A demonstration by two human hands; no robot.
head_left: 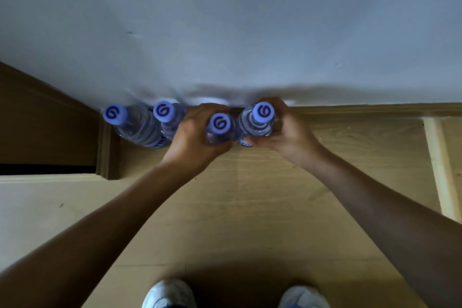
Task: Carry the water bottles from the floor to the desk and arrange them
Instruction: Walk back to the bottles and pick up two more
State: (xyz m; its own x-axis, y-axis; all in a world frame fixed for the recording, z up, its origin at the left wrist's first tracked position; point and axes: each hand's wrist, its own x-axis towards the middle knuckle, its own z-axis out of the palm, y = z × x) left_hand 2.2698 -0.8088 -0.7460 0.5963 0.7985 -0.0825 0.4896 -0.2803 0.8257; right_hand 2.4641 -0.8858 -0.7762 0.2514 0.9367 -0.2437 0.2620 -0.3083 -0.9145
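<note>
Four clear plastic water bottles with pale blue screw caps, each cap printed with a dark swirl mark, stand upright in a row on the light wood-grain floor (pixel 250 207) against the base of a grey-white wall (pixel 225 20). From the person's left: the first bottle (pixel 135 127), showing part of a dark blue label band low on its body, stands by a brown wooden corner post (pixel 107 147); the second bottle (pixel 166 115) stands just beside it; the third bottle (pixel 220 127) and the fourth bottle (pixel 258 120) follow, close together. All four hold clear liquid; the fill level cannot be told from above.

The left hand (pixel 192 140) grips the third bottle: its fingers (pixel 212 107) curl over the far side of the bottle's shoulder below the cap, and the thumb closes on the near side. The back of this hand touches or nearly touches the second bottle; which cannot be told. The right hand (pixel 285 130) grips the fourth bottle: the fingers wrap round the far and right side of the neck, and the thumb (pixel 252 142) presses across the near side over the label edge. Whether either gripped bottle is off the floor cannot be told.

A wooden skirting strip (pixel 375 109) runs along the wall to the right. The toes of two white shoes (pixel 170 294) show at the bottom edge.
</note>
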